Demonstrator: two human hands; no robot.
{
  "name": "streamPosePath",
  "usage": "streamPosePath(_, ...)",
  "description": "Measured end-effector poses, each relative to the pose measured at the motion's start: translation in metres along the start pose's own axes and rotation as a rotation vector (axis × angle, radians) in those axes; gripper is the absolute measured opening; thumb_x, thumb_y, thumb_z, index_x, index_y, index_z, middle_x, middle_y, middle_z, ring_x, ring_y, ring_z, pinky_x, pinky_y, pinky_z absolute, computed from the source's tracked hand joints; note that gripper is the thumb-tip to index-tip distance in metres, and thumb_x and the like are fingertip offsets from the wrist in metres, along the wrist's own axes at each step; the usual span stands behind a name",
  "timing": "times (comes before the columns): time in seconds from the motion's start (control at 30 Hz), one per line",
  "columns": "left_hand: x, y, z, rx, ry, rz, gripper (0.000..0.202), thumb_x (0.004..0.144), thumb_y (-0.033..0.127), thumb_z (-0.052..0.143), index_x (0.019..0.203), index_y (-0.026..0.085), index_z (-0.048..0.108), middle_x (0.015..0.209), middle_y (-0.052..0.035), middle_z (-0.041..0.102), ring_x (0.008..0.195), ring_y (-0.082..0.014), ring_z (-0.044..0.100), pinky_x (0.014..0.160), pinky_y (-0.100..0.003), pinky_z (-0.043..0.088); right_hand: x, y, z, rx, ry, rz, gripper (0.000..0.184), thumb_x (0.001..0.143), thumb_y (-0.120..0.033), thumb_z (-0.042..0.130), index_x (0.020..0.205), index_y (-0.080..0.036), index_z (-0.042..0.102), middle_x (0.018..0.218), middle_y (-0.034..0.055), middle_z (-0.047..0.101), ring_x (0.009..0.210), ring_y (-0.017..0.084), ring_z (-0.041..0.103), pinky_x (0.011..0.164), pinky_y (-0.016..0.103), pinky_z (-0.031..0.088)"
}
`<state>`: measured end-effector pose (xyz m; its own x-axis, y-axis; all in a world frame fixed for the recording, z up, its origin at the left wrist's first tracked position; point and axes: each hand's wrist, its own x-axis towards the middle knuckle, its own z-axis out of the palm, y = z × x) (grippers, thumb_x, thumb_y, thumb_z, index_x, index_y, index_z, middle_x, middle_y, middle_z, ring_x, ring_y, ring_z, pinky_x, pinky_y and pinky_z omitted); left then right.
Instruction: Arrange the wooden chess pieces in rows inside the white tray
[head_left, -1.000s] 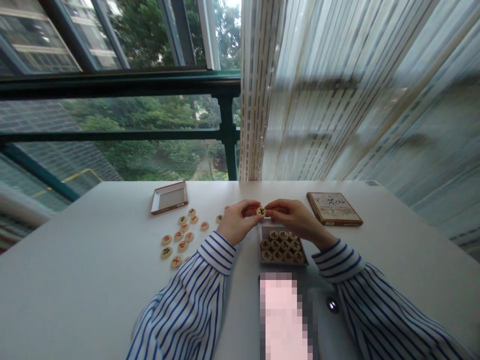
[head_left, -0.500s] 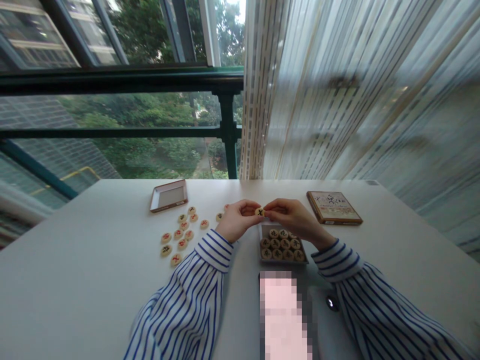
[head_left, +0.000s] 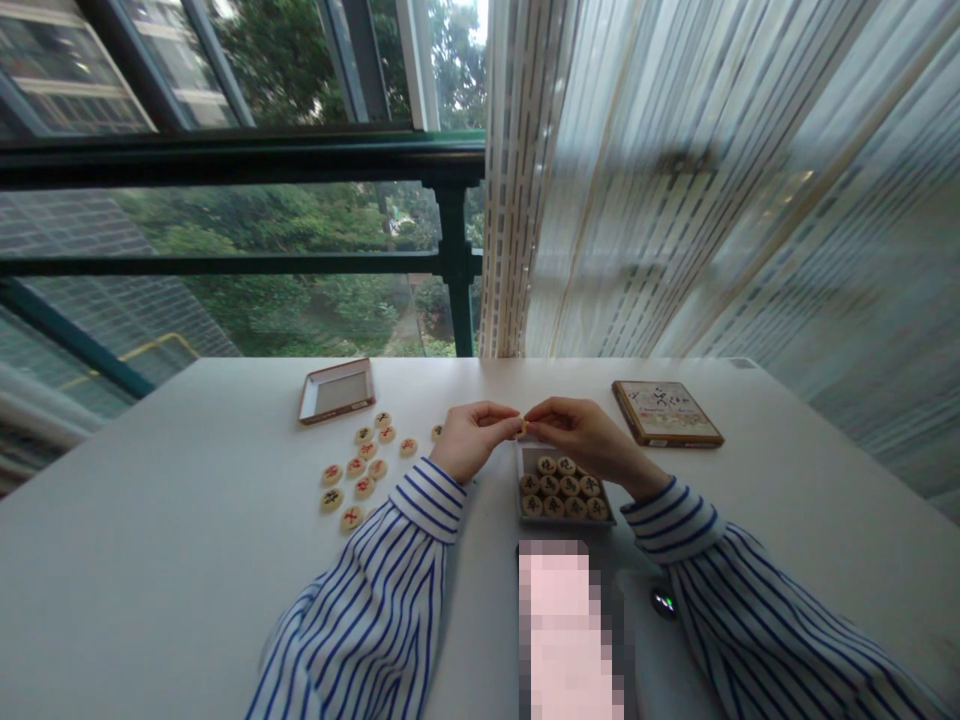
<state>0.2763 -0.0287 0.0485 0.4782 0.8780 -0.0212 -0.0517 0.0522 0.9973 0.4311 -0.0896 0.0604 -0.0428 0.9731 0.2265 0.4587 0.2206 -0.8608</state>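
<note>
My left hand [head_left: 471,439] and my right hand [head_left: 581,435] meet fingertip to fingertip above the far end of a small open box [head_left: 609,514]. Both pinch one round wooden game piece [head_left: 523,427], which now shows almost edge-on. The box holds several round pieces [head_left: 561,492] with dark markings, packed in rows. To the left of my left hand, several loose pieces [head_left: 364,467] with red or dark markings lie scattered on the white table [head_left: 172,520].
An empty shallow tray [head_left: 337,391] lies at the back left of the table. A flat printed box lid [head_left: 666,412] lies at the back right. Behind the table are a green window rail and a striped curtain. A small dark device [head_left: 664,601] sits near my right sleeve.
The piece between my fingers has turned from face-on, with its dark marking showing, to nearly edge-on. My hands have stayed over the box.
</note>
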Motion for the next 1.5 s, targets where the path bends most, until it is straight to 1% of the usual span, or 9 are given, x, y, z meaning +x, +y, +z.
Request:
streamPosePath(0.13,-0.0004,0.0021,-0.0002,0.009,0.000,-0.024,0.026,0.058,0.029,0.072,0.075,0.010,0.067,0.064,-0.0048,0.066,0.058,-0.0109,0.059,0.061,-0.025,0.047,0.0004,0.0027,-0.0002,-0.024,-0.021,-0.018,0.020,0.077,-0.029,0.054,0.089,-0.016,0.063,0.084,0.0054,0.068,0.077,0.016,0.062,0.071,0.029,0.048)
streamPosePath(0.27,-0.0017,0.0044,-0.0014,0.019,-0.031,-0.042,0.027,0.060,0.028,0.070,0.081,0.011,0.069,0.071,-0.0059,0.069,0.063,-0.0116,0.060,0.066,-0.026,0.048,0.0008,0.0032,-0.0022,-0.104,-0.019,-0.049,0.022,0.079,-0.029,0.052,0.093,-0.016,0.064,0.086,0.0055,0.068,0.079,0.016,0.061,0.073,0.028,0.047)
streamPosePath(0.4,-0.0014,0.0041,-0.0028,0.046,-0.061,-0.030,0.028,0.061,0.028,0.069,0.084,0.012,0.069,0.077,-0.0069,0.070,0.069,-0.0131,0.060,0.071,-0.028,0.048,0.0003,0.0002,-0.0041,-0.199,-0.012,-0.078,0.024,0.078,-0.031,0.053,0.093,-0.016,0.065,0.080,0.0041,0.068,0.068,0.013,0.059,0.062,0.024,0.045)
streamPosePath(0.53,-0.0002,0.0022,-0.0028,0.049,-0.029,-0.005,0.026,0.060,0.026,0.070,0.081,0.012,0.069,0.076,-0.0063,0.069,0.069,-0.0127,0.060,0.071,-0.027,0.048,-0.0004,-0.0016,-0.0042,-0.273,-0.016,-0.122,0.024,0.076,-0.030,0.055,0.094,-0.016,0.064,0.075,0.0028,0.066,0.063,0.011,0.056,0.055,0.021,0.043)
streamPosePath(0.73,0.0009,0.0001,-0.0013,0.032,0.019,-0.026,0.021,0.057,0.022,0.072,0.072,0.011,0.066,0.064,-0.0037,0.066,0.061,-0.0113,0.060,0.064,-0.026,0.048,-0.0009,-0.0017,-0.0065,-0.387,-0.055,-0.225,0.023,0.077,-0.026,0.055,0.097,-0.017,0.063,0.084,0.0035,0.065,0.072,0.011,0.057,0.064,0.022,0.043)
streamPosePath(0.97,0.0019,-0.0026,-0.0009,0.103,0.015,-0.017,0.019,0.057,0.024,0.072,0.071,0.011,0.068,0.066,-0.0051,0.068,0.063,-0.0132,0.061,0.066,-0.028,0.050,-0.0010,-0.0026,-0.0096,-0.549,-0.101,-0.261,0.025,0.079,-0.030,0.054,0.099,-0.019,0.062,0.086,0.0050,0.063,0.077,0.015,0.056,0.072,0.027,0.042)
streamPosePath(1.2,-0.0012,0.0005,0.0012,0.147,-0.011,-0.031,0.011,0.063,0.018,0.067,0.070,0.011,0.068,0.063,-0.0040,0.067,0.058,-0.0110,0.059,0.062,-0.024,0.049,-0.0010,-0.0029,-0.0096,-0.626,-0.138,-0.275,0.024,0.079,-0.029,0.052,0.097,-0.018,0.063,0.083,0.0057,0.064,0.074,0.015,0.056,0.068,0.026,0.041)
streamPosePath(1.3,-0.0012,0.0000,0.0021,0.155,-0.024,-0.024,0.010,0.063,0.019,0.067,0.070,0.011,0.068,0.062,-0.0041,0.067,0.058,-0.0112,0.059,0.061,-0.024,0.049,-0.0015,-0.0035,-0.0091,-0.631,-0.143,-0.277,0.024,0.079,-0.028,0.052,0.098,-0.018,0.063,0.081,0.0055,0.064,0.073,0.015,0.056,0.068,0.026,0.041)
streamPosePath(1.5,-0.0007,-0.0020,0.0037,0.162,-0.006,-0.032,0.009,0.063,0.017,0.066,0.069,0.011,0.068,0.062,-0.0044,0.067,0.057,-0.0117,0.060,0.062,-0.025,0.049,-0.0010,-0.0014,-0.0072,-0.699,-0.147,-0.279,0.025,0.078,-0.029,0.053,0.098,-0.018,0.063,0.081,0.0059,0.066,0.072,0.016,0.057,0.067,0.026,0.041)
